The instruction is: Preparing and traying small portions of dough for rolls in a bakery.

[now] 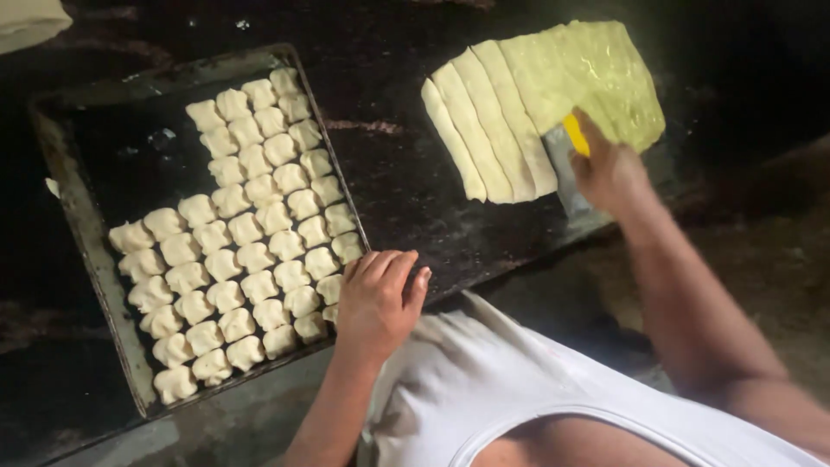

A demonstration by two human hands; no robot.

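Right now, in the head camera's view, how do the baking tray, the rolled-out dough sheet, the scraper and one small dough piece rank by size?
Largest to smallest, as they look:
1. baking tray
2. rolled-out dough sheet, partly cut into strips
3. scraper, partly hidden by the right hand, so unsure
4. small dough piece

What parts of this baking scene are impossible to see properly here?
All in the head view:
- Scraper blade: mostly hidden behind the right hand; only its yellow handle and some metal show.
- Corner dough pieces: covered by the left hand on the tray.
- Pale thing top left: cut off by the edge.
- Worktop: too dark for detail.
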